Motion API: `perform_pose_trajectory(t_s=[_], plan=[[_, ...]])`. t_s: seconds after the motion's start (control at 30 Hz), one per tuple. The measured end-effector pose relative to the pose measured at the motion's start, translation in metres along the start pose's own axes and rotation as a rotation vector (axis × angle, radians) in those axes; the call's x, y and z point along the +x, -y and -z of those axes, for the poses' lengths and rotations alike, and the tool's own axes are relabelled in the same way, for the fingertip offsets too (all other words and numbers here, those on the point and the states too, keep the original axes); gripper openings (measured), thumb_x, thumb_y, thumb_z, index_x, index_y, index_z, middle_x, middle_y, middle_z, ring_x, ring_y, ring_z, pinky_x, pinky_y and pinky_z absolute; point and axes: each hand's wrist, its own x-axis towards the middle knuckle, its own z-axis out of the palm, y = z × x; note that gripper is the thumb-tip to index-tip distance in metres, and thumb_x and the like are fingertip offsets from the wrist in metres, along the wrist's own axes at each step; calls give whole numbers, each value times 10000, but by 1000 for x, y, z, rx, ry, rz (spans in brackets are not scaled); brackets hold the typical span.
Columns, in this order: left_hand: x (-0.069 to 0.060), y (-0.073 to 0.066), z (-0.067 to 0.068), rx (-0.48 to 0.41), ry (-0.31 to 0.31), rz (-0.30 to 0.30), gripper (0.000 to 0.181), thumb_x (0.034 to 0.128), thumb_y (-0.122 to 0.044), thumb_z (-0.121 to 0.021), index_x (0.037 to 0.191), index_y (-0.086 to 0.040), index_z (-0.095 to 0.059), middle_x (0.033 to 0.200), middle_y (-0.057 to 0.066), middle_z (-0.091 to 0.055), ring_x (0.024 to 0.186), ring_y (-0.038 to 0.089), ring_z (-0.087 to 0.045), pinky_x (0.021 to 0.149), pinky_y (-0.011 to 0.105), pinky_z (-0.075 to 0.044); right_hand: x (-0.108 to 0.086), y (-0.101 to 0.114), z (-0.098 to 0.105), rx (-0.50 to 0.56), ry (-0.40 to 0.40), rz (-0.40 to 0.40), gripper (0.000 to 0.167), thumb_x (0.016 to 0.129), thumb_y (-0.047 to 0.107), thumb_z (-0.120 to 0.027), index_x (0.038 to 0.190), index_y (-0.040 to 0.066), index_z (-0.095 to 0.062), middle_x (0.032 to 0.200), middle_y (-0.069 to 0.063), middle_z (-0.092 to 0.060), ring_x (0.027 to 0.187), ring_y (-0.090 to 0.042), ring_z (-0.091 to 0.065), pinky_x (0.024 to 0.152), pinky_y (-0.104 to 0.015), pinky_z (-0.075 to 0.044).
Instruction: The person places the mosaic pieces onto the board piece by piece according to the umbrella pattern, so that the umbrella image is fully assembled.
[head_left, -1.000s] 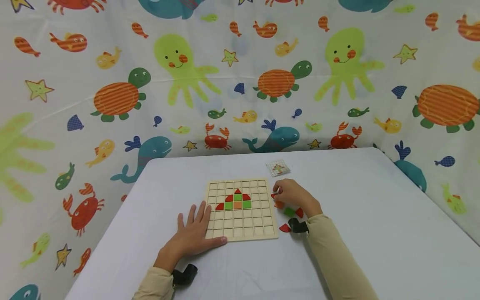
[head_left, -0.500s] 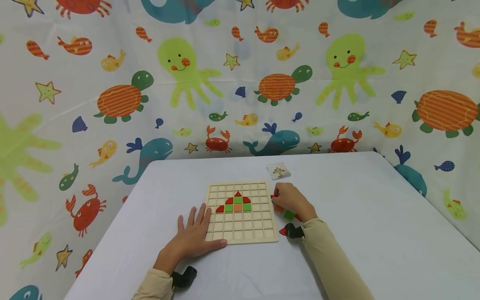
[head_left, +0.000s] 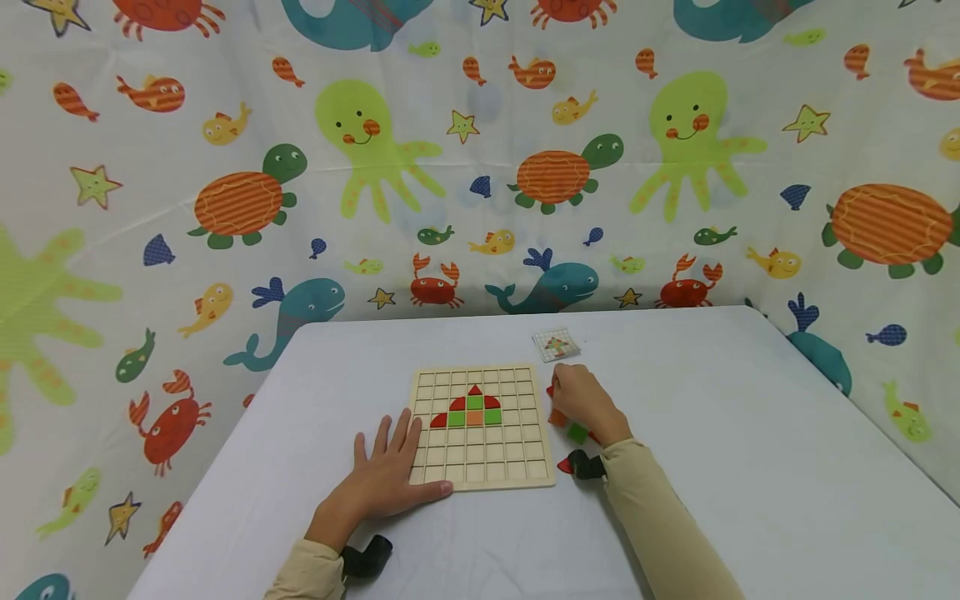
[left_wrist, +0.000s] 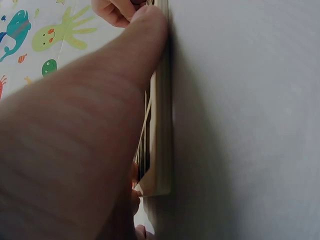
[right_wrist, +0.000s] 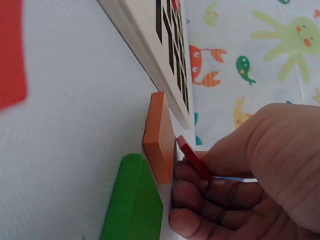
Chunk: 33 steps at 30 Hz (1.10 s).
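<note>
A wooden grid board [head_left: 480, 462] lies on the white table, with several red, green and orange pieces set in its squares. My left hand [head_left: 386, 479] rests at the board's left edge, fingers spread and thumb along the front corner. In the left wrist view the thumb lies over the board's side [left_wrist: 162, 125]. Right of the board, my right hand [head_left: 591, 404] pinches a thin red piece [right_wrist: 194, 157] between thumb and fingers. Close to these fingers lie an orange piece [right_wrist: 158, 135] and a green piece [right_wrist: 132, 205]. The held piece's full shape is hidden.
A small picture card [head_left: 557, 344] with a coloured grid pattern lies beyond the board. Another red piece [head_left: 565, 466] lies beside the right wrist camera [head_left: 587, 465]. A curtain [head_left: 480, 167] printed with sea animals hangs behind the table.
My right wrist has swung slightly left and nearer, covering more of the loose red pieces. My left hand stays in place on the board. The head view has tilted slightly.
</note>
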Motion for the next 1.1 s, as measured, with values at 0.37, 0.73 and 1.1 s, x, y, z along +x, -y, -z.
perform_pose_trajectory(t_s=[0.37,0.73,1.1], plan=[[-4,-1,-2,8,-6,-4,1221,845,-779,-709,1682,-4,-272,1767,226,-120,1606,501,-37,1178,784,31,-6,1,-1,110,-85,22,142,990,-75,-549,1042,-54,-680,985,-169,-717,717,-214,-584,700,-375,-544],[-3,-8,-3,27,-17,-6,1199,855,-777,-696,1681,-14,-282,1768,208,-140,1611,477,-59,1192,771,0,-7,19,2,267,-74,112,102,1033,-55,-607,1061,-53,-705,908,-89,-697,740,-191,-616,729,-367,-562],[-5,-3,-4,54,-26,22,1196,850,-791,-686,1689,-41,-281,1772,185,-143,1615,460,-64,1199,761,-7,-8,44,-12,343,88,126,108,1012,-57,-645,1080,-9,-715,888,-28,-667,762,-180,-614,743,-344,-541]])
